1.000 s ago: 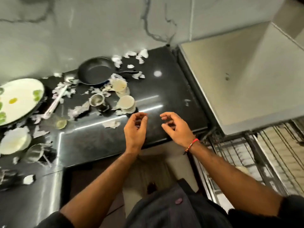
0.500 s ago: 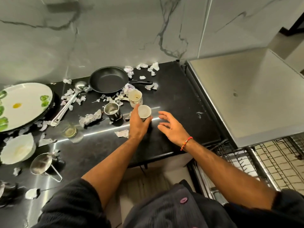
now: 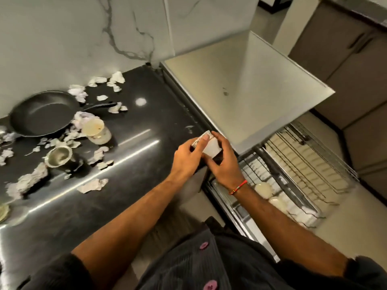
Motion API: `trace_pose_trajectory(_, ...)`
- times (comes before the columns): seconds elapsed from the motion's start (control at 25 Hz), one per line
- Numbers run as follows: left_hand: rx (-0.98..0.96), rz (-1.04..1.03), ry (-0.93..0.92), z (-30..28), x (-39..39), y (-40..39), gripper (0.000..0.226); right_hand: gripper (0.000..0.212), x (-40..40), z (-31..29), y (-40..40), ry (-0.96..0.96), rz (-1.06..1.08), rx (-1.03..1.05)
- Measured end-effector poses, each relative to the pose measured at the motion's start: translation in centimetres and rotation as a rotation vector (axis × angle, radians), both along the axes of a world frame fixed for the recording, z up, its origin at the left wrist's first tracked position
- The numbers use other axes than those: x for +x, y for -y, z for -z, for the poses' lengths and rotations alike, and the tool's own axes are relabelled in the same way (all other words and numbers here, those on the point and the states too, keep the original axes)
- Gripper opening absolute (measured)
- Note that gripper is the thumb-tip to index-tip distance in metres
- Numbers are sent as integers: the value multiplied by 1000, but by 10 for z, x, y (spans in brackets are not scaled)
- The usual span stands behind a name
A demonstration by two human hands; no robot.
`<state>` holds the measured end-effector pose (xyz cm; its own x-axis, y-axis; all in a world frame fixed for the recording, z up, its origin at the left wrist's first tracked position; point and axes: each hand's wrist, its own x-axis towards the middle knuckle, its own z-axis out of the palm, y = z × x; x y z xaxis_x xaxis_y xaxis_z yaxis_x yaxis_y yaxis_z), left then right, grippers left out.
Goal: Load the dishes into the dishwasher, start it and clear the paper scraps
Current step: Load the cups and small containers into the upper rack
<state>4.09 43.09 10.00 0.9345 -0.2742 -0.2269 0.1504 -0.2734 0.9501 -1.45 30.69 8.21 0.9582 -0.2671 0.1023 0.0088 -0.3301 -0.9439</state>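
The cup (image 3: 210,146) both hands grip looks smooth and white. Left of the grip, the black countertop (image 3: 134,185) is glossy; crumpled paper scraps (image 3: 93,186) lie on it.

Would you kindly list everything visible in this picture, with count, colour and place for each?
Frying pan: one, black, back left of the counter.
Cup on counter: one, cream, beside the pan's handle.
Steel tumbler: one, silver, in front of the pan.
Paper scraps: many, white, scattered over the counter.
Counter: one, black and glossy, left half of view.
Held cup: one, white, at the counter's right edge between both hands.
Wire rack: one, metal, pulled out lower right.
Pale dishes: at least two, cream, in the rack.
Left hand: grips the held cup.
Right hand: grips the held cup; red thread at the wrist.
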Motion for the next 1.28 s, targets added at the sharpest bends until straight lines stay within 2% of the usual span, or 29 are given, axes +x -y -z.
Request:
trace_pose_trajectory(0.08,-31,56,-178,-3,-11,44,51,64,-22,1,31,27,147,-13)
trace_pose_trajectory(0.16,18,160,-270,-3,-20,83,61,59,-43,6,63,15,253,37)
trace_pose_trajectory(0.28,46,299,-402,4,-33,146,52,57,-76,29,119,-36,377,110)
trace_pose_trajectory(0.36,134,400,-452,18,-41,189,56,60,-95,49,155,-87,439,146)
trace_pose_trajectory(0.44,272,523,-425,37,-45,223,62,62,-109,69,187,-148,491,167)
trace_pose_trajectory(0.56,489,664,-268,67,-48,266,61,59,-124,113,247,-300,563,150)
trace_pose_trajectory(0.64,571,716,-221,80,-48,284,60,58,-130,147,281,-419,599,146)
trace_pose_trajectory(0.8,642,773,-248,102,-43,299,55,56,-133,217,329,-629,555,26)
trace_pose_trajectory(1.0,702,784,-205,120,-38,311,47,60,-133,281,347,-810,250,-235)
trace_pose_trajectory(1.16,706,756,-196,124,-39,317,43,62,-138,292,350,-735,188,-318)
trace_pose_trajectory(1.28,697,753,-221,126,-42,321,40,55,-152,297,354,-640,204,-294)
